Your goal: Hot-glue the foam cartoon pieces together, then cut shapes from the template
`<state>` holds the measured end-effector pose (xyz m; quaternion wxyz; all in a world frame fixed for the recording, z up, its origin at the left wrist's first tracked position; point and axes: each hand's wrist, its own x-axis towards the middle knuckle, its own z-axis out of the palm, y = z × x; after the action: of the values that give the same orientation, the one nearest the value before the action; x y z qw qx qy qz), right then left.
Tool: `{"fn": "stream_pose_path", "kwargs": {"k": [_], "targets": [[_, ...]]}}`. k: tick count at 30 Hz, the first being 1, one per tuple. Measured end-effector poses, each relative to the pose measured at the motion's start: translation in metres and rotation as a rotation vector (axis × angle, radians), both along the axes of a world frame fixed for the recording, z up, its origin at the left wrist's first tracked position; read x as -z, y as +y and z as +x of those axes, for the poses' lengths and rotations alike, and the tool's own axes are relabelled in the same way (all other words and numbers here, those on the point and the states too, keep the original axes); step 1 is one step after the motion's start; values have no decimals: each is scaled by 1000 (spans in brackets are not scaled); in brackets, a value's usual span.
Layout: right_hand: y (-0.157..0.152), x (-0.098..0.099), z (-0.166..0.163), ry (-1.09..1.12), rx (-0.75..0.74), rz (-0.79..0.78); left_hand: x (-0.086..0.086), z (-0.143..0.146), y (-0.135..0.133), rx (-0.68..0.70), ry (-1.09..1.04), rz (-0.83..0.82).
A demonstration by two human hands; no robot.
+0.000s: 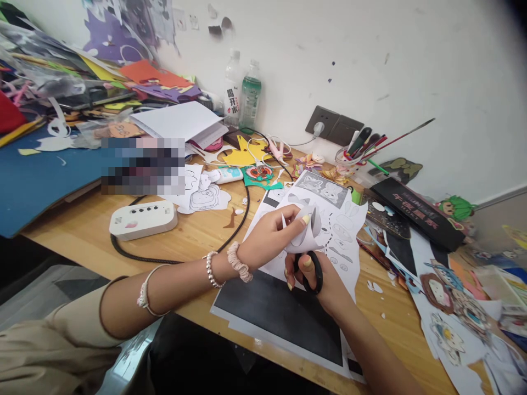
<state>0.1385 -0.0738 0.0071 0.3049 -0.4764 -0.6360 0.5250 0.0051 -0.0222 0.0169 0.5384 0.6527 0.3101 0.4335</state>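
My left hand (274, 235) pinches a small printed paper piece (305, 237) and holds it just above the desk. Right below it, my right hand (320, 278) has its fingers through the black handles of a pair of scissors (312, 272); the blades are hidden behind the paper. Both hands hover over a printed sheet of cartoon animal outlines (337, 230). That sheet lies partly over a page with a large black block (280, 315) at the desk's near edge.
A white box with buttons (143, 218) and its black cable (242, 216) lie left of my hands. Two bottles (242, 97), a wall socket (333, 126), a pen cup (349, 156), a black carton (415, 211) and heaps of paper cut-outs (448, 307) crowd the wooden desk (189, 236).
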Motion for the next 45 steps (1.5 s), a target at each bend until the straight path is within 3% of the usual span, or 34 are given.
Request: {"fn": "stream_pose_path", "kwargs": {"k": [15,22,45], "targets": [[1,0,1,-41,-4,6,1,0,-1,-1,63,16],[3,-2,3,-71,-26,-10,-1,-3,2,-103,67,45],[2,0,5,-35,-2,-1,-1,-3,2,-14,75,27]]}}
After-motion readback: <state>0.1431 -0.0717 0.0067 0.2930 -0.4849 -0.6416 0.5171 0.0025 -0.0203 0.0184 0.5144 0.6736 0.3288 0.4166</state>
